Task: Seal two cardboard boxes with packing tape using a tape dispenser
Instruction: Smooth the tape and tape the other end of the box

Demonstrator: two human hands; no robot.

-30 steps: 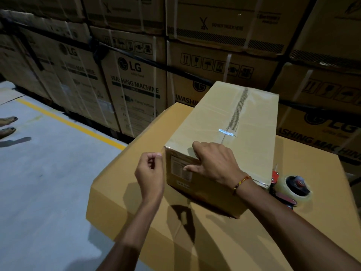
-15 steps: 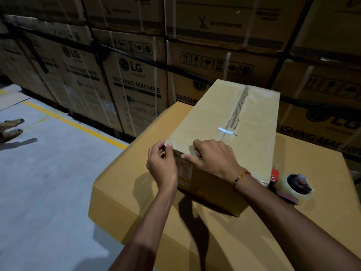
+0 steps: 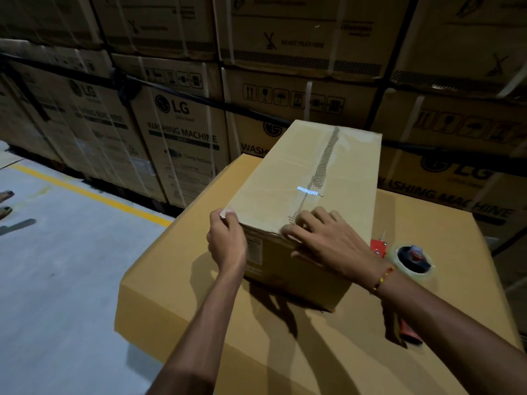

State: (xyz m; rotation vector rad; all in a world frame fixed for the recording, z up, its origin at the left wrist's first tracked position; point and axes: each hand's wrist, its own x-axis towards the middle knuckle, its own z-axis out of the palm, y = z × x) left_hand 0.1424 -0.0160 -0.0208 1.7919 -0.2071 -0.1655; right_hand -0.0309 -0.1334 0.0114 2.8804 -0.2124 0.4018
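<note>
A long cardboard box (image 3: 285, 172) lies on top of a larger cardboard box (image 3: 176, 303). Clear tape runs along its top seam, with a small bright strip across it. My left hand (image 3: 226, 243) grips the box's near left corner, fingers curled over the top edge. My right hand (image 3: 325, 240) lies flat over the near end of the seam, fingers spread and thumb along the top edge. The red tape dispenser (image 3: 410, 258) with its clear roll rests on the large box, to the right of the long box, behind my right wrist.
Stacked washing machine cartons (image 3: 176, 129) form a wall behind and to the right. Grey concrete floor (image 3: 51, 275) with a yellow line (image 3: 91, 192) spreads to the left. Another person's feet (image 3: 5, 203) show at the left edge.
My left hand moved from the air beside the box onto its near left corner and took hold. My right hand slid rightward along the near top edge to the seam.
</note>
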